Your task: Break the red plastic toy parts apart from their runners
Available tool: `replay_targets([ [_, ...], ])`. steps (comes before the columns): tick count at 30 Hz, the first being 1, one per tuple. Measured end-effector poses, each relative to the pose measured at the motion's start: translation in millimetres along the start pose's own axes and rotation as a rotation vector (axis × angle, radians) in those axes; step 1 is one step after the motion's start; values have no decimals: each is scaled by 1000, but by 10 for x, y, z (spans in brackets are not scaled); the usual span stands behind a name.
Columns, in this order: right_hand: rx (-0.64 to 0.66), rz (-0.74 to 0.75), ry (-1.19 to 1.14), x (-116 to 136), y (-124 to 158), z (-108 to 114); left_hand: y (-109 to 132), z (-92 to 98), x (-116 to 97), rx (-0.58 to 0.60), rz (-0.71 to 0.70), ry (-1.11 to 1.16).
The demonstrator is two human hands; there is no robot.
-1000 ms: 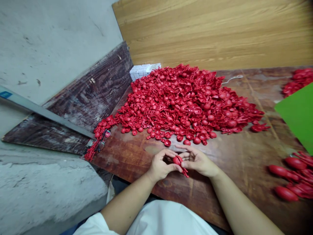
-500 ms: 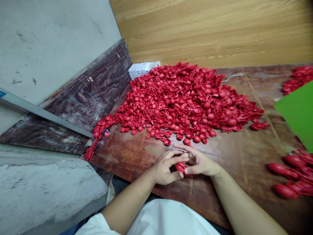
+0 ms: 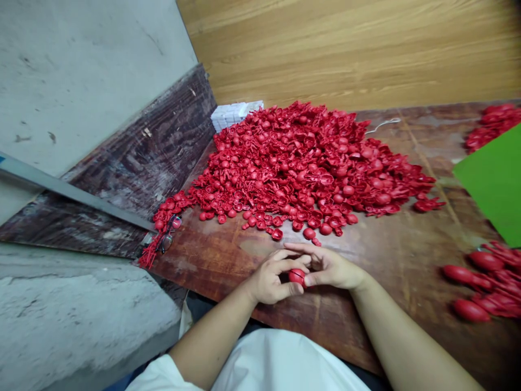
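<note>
Near the table's front edge, both hands meet around a red rounded plastic piece (image 3: pixel 297 277) with a dark seam line across it. My left hand (image 3: pixel 273 277) curls over its left side, thumb in front and fingers behind. From the other side, my right hand (image 3: pixel 330 269) grips it with the thumb, while its index finger stretches out to the left above the left fingers. The fingers hide the far side of the piece. Just beyond the hands lies a big heap of red plastic parts (image 3: pixel 301 157), many of them round, hollow shells.
White stacked blocks (image 3: pixel 232 117) stand behind the heap. A pair of glasses (image 3: pixel 166 239) lies by red parts at the left edge. On the right are a green sheet (image 3: pixel 494 182), larger red pieces (image 3: pixel 470 309) and another red pile (image 3: pixel 492 127). A metal bar (image 3: pixel 77 193) slants in from the left.
The hands have closed slightly round the red piece, and it has turned a little, its seam now lying flatter. The whole view has shifted slightly.
</note>
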State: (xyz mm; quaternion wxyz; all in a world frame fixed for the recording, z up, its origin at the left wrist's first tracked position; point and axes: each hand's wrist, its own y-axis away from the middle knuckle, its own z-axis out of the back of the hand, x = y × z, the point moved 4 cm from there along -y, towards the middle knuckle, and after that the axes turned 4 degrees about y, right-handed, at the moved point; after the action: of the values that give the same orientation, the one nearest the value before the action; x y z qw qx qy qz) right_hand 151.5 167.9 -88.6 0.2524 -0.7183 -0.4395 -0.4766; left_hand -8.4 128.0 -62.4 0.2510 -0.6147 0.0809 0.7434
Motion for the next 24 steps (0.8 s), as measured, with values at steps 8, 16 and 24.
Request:
replay_targets([
  [8,-41,7,-26,-43,-12,27,12,-47,91,-56,-117,-90],
  [16,-68,50,-32,-26,-1,67,-21,-21,49,-78,-103,34],
  [24,-361,340,405,47,51,116,63,26,14,-288,-97,-275],
])
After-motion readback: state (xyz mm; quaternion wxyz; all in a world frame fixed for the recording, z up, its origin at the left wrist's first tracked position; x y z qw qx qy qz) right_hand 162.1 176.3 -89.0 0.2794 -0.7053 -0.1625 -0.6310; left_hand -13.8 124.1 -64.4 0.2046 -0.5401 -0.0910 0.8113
